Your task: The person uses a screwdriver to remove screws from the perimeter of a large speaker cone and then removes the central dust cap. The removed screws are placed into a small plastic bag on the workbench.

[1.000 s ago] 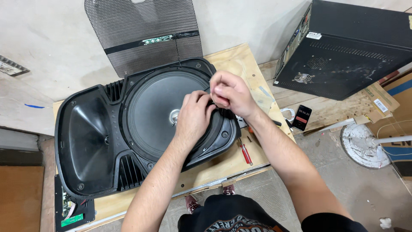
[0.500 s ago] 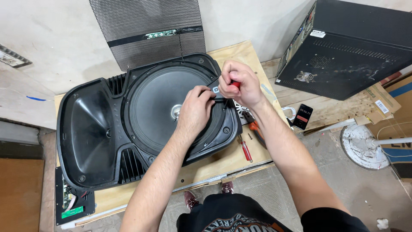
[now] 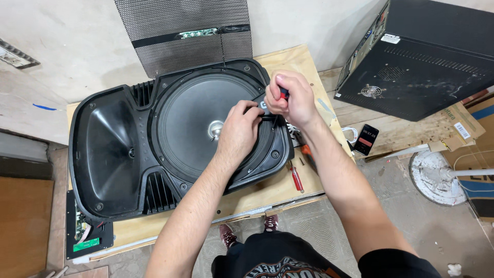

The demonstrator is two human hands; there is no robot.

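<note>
Big black speaker cabinet (image 3: 128, 154) lies face-up on the wooden table (image 3: 288, 62), grille off, cone w/ silver dust cap (image 3: 216, 128) fully exposed, so every rim screw is reachable from above. Right hand (image 3: 290, 98) is balled in a fist round a red-handled screwdriver (image 3: 283, 93), fingers fully closed on the handle, shaft aimed down at the driver's rim on the right side; upright grip looks like it's for downward pressure. Left hand (image 3: 239, 128) rests on the cone's edge, fingertips pinched together right at the tool tip, prob. steadying the tip or a screw; whether there's a screw betw. them, can't tell. Mesh grille (image 3: 185, 36) leans against the wall behind the cabinet, out of the way. A second red-handled screwdriver (image 3: 296, 176) lies on the table just beside the cabinet, near to hand. Phone (image 3: 366, 139) sits off to the right, screen up, apart from the work. Black amp case (image 3: 427, 56) farther right, a green circuit board (image 3: 85, 234) at the lower left corner.
</note>
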